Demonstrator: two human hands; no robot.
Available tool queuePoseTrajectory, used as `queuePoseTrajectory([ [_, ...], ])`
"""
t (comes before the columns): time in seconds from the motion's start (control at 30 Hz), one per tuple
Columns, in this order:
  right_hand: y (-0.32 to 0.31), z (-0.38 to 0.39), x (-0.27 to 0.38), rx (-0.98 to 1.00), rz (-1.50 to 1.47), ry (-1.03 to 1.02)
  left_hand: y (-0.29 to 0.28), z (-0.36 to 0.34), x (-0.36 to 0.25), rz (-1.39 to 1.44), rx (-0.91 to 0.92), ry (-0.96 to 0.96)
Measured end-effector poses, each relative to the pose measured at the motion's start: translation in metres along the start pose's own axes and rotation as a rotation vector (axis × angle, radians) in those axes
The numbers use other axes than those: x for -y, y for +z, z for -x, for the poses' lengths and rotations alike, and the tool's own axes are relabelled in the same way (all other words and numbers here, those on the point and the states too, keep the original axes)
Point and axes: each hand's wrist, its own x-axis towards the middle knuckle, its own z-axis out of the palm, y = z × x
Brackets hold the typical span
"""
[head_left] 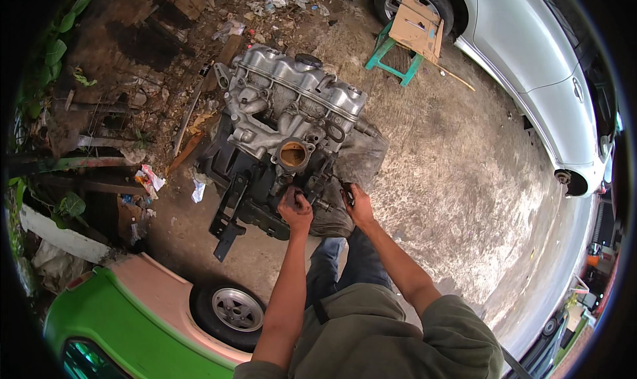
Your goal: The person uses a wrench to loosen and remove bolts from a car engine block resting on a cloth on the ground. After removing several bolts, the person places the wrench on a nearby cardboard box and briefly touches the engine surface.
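A car engine (265, 137) with a dull silver valve cover (292, 80) stands in front of me. On its near side is a round intake opening (292, 154) with a brown inside. My left hand (296, 210) is just below that opening, its fingers curled at the engine's dark lower parts; anything in them is hidden. To its right, my right hand (359, 205) has its thumb and fingers closed around a small dark piece beside the engine's near right corner. The kind of that piece cannot be made out. A greyish cloth-like sheet (365, 156) spreads under the engine's right side.
A flat black metal bracket (229, 213) sticks out at the engine's near left. Farther off stands a green stool (391, 54) with cardboard (417, 28) on top. A silver car (531, 54) is at right, a green car (133, 319) at near left. Litter and wood scraps lie left.
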Motion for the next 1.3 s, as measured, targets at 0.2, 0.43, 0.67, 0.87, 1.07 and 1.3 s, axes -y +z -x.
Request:
queuePoseTrajectory([
  [0.2, -0.011, 0.006, 0.0, 0.214, 0.216, -0.012, 0.0, -0.001, -0.001, 0.021, 0.001, 0.0],
  [0.43, -0.013, -0.006, 0.005, 0.274, 0.208, 0.046, 0.001, 0.0, 0.003, -0.024, 0.009, -0.008],
  [0.67, -0.006, -0.009, -0.005, 0.076, 0.064, -0.002, 0.002, 0.003, 0.006, -0.003, 0.024, -0.034],
  [0.87, 0.022, -0.066, -0.052, 0.001, -0.891, 0.663, 0.002, 0.001, 0.001, 0.009, -0.007, -0.008],
  [1.07, 0.037, -0.071, -0.081, 0.115, -1.308, 1.03, 0.0, -0.002, 0.0, -0.048, -0.025, 0.028],
  [1.3, 0.017, -0.051, -0.068, -0.078, -0.907, 0.931, 0.001, -0.002, -0.001, -0.058, -0.039, 0.041],
])
